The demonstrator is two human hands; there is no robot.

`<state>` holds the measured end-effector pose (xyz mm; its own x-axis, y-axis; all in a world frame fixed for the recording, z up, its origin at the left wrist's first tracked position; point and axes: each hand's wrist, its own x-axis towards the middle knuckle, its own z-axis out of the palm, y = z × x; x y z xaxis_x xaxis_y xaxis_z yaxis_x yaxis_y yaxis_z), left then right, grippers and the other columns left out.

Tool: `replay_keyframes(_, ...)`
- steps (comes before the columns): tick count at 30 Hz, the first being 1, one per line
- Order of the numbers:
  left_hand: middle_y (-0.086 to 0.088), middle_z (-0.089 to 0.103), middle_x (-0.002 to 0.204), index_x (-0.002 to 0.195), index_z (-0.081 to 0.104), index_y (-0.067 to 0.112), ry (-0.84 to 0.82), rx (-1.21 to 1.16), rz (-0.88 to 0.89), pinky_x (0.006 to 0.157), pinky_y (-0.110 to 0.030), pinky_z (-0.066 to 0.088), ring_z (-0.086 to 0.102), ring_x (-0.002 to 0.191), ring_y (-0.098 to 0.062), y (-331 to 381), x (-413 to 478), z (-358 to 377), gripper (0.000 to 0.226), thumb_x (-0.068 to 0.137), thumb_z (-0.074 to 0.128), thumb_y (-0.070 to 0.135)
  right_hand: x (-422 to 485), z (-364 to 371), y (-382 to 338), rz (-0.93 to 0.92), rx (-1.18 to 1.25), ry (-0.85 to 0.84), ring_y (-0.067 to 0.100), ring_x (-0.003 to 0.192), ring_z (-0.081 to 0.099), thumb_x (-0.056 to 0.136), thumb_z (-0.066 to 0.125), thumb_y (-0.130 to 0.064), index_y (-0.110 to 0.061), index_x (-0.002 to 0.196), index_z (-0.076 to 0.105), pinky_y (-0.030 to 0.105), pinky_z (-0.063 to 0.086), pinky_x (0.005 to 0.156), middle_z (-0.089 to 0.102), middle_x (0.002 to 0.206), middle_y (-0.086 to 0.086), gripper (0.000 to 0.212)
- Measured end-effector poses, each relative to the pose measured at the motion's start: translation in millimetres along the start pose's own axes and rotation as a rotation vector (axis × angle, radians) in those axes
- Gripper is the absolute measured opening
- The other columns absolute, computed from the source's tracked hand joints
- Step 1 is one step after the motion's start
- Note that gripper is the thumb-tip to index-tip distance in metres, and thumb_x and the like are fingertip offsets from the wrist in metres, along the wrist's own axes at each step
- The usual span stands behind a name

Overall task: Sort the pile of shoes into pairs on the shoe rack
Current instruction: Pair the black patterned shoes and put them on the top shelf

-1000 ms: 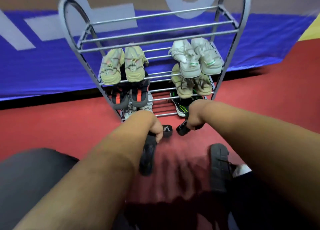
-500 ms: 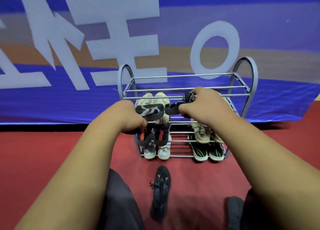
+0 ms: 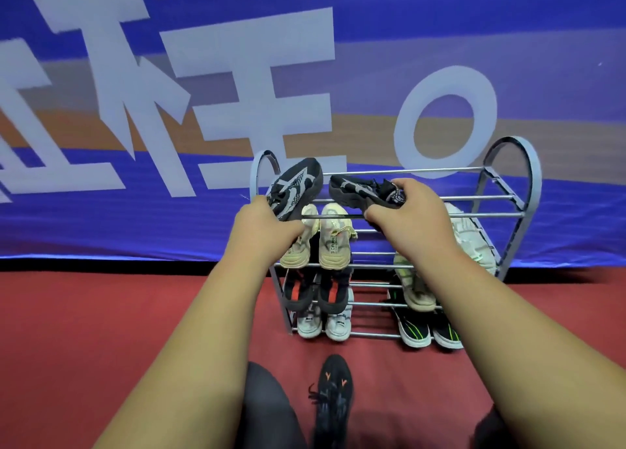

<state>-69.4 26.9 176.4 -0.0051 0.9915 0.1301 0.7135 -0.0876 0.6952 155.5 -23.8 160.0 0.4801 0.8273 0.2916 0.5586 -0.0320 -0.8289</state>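
Black-and-grey pair at shoe rack [image 3: 508, 198] top, mid-frame.
My left grip [image 3: 264, 226] clamps the tilted sneaker [image 3: 296, 184]; my right grip [image 3: 408, 213] clamps the level sneaker [image 3: 355, 191].

We see black shoes [image 3: 294, 187] webbed in grey, a cream pair [image 3: 333, 245], a black pair [image 3: 333, 294] striped red, black ones [image 3: 414, 329] streaked green, a grey rack [image 3: 511, 141], a red floor [image 3: 101, 330] and a blue banner [image 3: 474, 25] lettered white.

**Change over one second.** Both hands have risen from the foot of the shoe rack [image 3: 474, 197], just above the red floor [image 3: 101, 330], to its top tier. The left hand [image 3: 262, 226] now holds the left black shoe [image 3: 294, 186] tilted toe-up at the tier's left end. The right hand [image 3: 411, 218] holds the right black shoe [image 3: 359, 191] roughly level over the rails, just beside it.
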Motion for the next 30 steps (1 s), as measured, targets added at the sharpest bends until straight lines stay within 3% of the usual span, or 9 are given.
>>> replay_keyframes(3,0.0,0.07,0.09,0.1,0.065,0.017,0.015,-0.111,-0.012,0.055,-0.028,0.044,0.067,0.081,-0.02,-4,18,21,0.028,0.076,0.075,0.024,19,20,11,0.002,-0.026,0.016,0.016,0.072,0.065,0.07,0.073,-0.035,-0.023,0.085,0.069,0.028,0.043,0.055,0.069,0.082,-0.004,0.02)
replay_keyframes(7,-0.003,0.069,0.098,0.1,0.063,0.022,0.053,-0.154,-0.025,0.055,-0.027,0.045,0.069,0.082,-0.023,-10,42,47,0.035,0.068,0.072,0.035,37,47,16,-0.029,0.001,0.04,0.016,0.091,0.061,0.073,0.072,-0.035,-0.032,0.1,0.07,0.03,0.042,0.069,0.064,0.105,-0.006,0.027)
replay_keyframes(11,-0.004,0.068,0.104,0.101,0.063,0.025,0.107,-0.195,-0.025,0.043,-0.019,0.044,0.067,0.083,-0.019,-17,63,61,0.033,0.071,0.076,0.031,49,67,17,-0.045,0.016,0.043,0.013,0.093,0.06,0.076,0.073,-0.036,-0.036,0.103,0.069,0.032,0.043,0.07,0.062,0.107,-0.009,0.028)
replay_keyframes(14,0.003,0.07,0.105,0.105,0.063,0.034,0.147,-0.19,0.004,0.07,-0.033,0.056,0.067,0.095,-0.018,-25,77,66,0.04,0.068,0.078,0.041,59,81,20,-0.038,0.037,0.053,0.011,0.093,0.058,0.077,0.072,-0.036,-0.037,0.106,0.069,0.031,0.041,0.071,0.06,0.106,-0.01,0.029)
replay_keyframes(16,0.006,0.069,0.108,0.109,0.064,0.036,0.155,-0.205,0.017,0.079,-0.037,0.057,0.067,0.098,-0.016,-31,84,69,0.045,0.068,0.08,0.045,66,90,21,-0.022,0.035,0.054,0.011,0.093,0.058,0.077,0.071,-0.038,-0.036,0.106,0.069,0.03,0.041,0.068,0.06,0.106,-0.011,0.029)
replay_keyframes(22,0.003,0.061,0.117,0.121,0.064,0.029,0.201,-0.213,0.014,0.082,-0.031,0.049,0.062,0.102,-0.015,-42,105,81,0.048,0.078,0.083,0.037,90,109,31,0.022,0.018,0.075,0.014,0.093,0.051,0.085,0.074,-0.046,-0.028,0.115,0.067,0.031,0.038,0.074,0.057,0.116,-0.003,0.035)
replay_keyframes(26,0.002,0.055,0.125,0.136,0.058,0.025,0.198,-0.185,0.025,0.082,-0.028,0.046,0.057,0.106,-0.013,-44,115,88,0.06,0.082,0.081,0.035,97,122,38,0.063,-0.095,-0.077,0.028,0.097,0.055,0.092,0.073,-0.057,-0.008,0.128,0.054,0.034,0.041,0.077,0.044,0.129,0.01,0.064)
replay_keyframes(30,0.002,0.055,0.125,0.136,0.058,0.022,0.178,-0.166,0.047,0.09,-0.033,0.053,0.063,0.108,-0.017,-49,122,86,0.067,0.078,0.084,0.043,93,121,43,-0.029,-0.161,-0.247,0.024,0.108,0.057,0.081,0.078,-0.045,-0.021,0.134,0.048,0.039,0.05,0.083,0.046,0.127,0.004,0.066)
